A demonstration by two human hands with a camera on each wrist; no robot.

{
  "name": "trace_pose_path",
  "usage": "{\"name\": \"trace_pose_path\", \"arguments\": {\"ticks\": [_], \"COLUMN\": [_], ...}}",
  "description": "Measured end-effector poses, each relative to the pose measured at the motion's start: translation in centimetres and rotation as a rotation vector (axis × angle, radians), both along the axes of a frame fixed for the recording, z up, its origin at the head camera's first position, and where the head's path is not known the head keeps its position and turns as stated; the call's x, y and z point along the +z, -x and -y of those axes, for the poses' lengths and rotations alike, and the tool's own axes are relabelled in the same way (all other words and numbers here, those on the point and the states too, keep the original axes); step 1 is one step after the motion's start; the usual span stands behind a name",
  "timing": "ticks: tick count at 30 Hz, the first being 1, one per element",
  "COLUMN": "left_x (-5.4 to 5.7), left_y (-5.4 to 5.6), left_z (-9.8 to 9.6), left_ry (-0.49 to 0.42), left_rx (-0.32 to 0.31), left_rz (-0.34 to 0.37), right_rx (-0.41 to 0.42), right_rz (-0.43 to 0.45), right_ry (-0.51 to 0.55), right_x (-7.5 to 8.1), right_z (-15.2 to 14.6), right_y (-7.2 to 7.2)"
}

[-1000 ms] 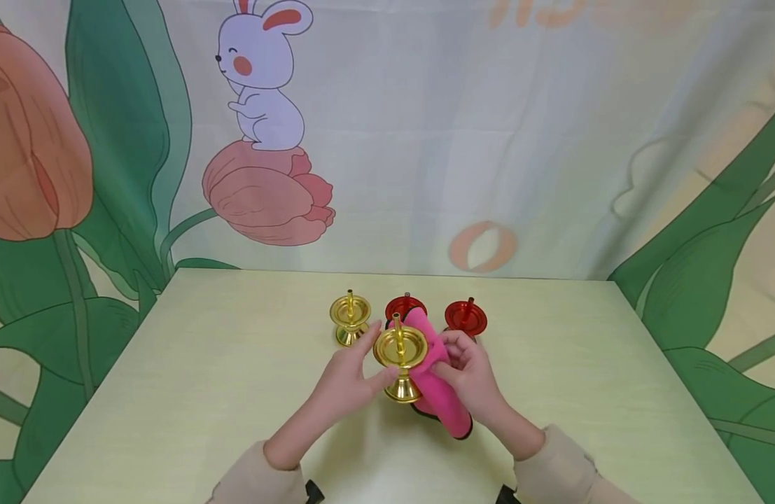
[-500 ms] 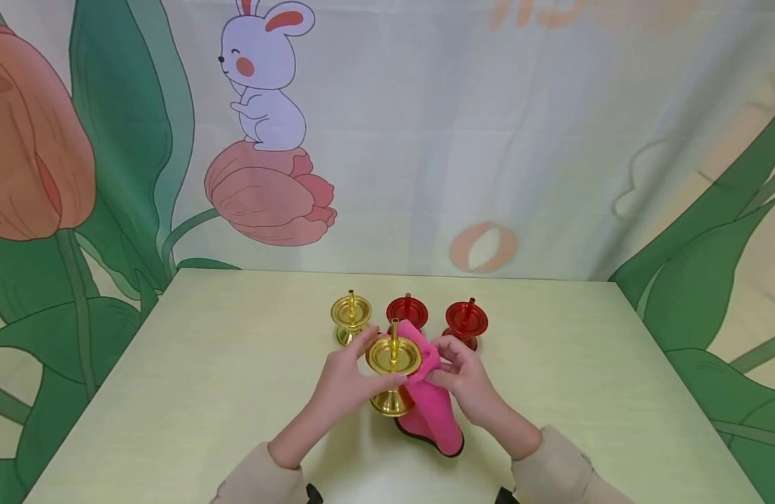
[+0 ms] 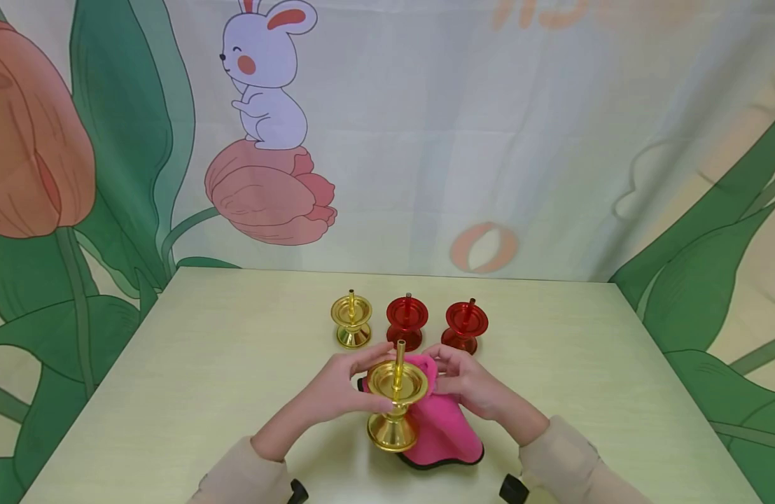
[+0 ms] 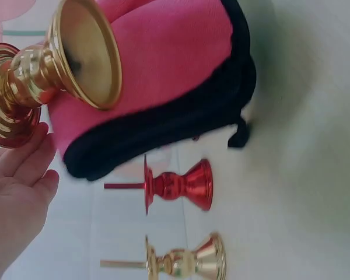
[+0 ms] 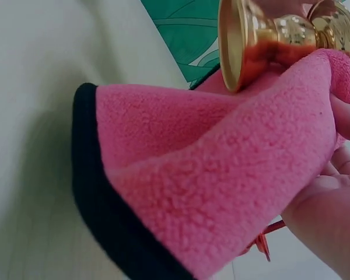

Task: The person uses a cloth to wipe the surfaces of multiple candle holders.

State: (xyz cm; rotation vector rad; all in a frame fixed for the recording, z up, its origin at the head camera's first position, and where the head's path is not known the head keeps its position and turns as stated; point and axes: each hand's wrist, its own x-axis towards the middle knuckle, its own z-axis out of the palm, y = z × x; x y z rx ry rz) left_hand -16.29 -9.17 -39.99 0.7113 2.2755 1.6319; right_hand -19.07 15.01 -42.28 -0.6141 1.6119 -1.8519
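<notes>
Both hands, with the shiny gold metal holder (image 3: 400,388) and the fuzzy pink cloth with black binding (image 3: 447,430), have come nearer the person since a second ago, baring the middle holder of the back row down to its foot. Left hand (image 3: 337,392) grips the gold holder near its dish, thumb in front and fingers at the far side; it is held off the pale wooden tabletop (image 3: 236,350), spike up and slightly tilted. Right hand (image 3: 478,381) pinches the cloth against the dish's side, the rest hanging behind and to the right of the foot. Just beyond stand a smaller-looking gold holder (image 3: 353,315), a red metal holder (image 3: 407,318) and another red holder (image 3: 466,322), apart from one another and near the back edge. Broad tabletop runs out on either side of the hands to slanting side edges. The right fingertips are partly lost in folds, beige sleeves (image 3: 245,476) are cut off below, and the right wrist view shows only a scrap of red past the cloth.
</notes>
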Motion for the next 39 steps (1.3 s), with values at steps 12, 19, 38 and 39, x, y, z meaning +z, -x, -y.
{"name": "trace_pose_path", "arguments": {"ticks": [12, 19, 38, 39], "left_x": [1.1, 0.4, -6.0, -6.3], "left_y": [1.7, 3.5, 8.6, 8.8], "left_z": [4.2, 6.2, 8.1, 8.1], "left_ry": [0.118, 0.175, 0.319, 0.318], "left_rx": [0.27, 0.496, 0.868, 0.877], "left_rz": [-0.049, -0.078, -0.149, -0.151], "right_rx": [-0.015, -0.052, -0.101, -0.11], "right_rz": [-0.068, -0.079, -0.117, -0.115], "right_ry": [-0.062, -0.077, -0.067, -0.074], "right_x": [1.4, 2.1, 2.1, 2.1], "right_z": [-2.9, -4.1, -5.6, -5.6], "right_y": [0.8, 0.8, 0.5, 0.5]}}
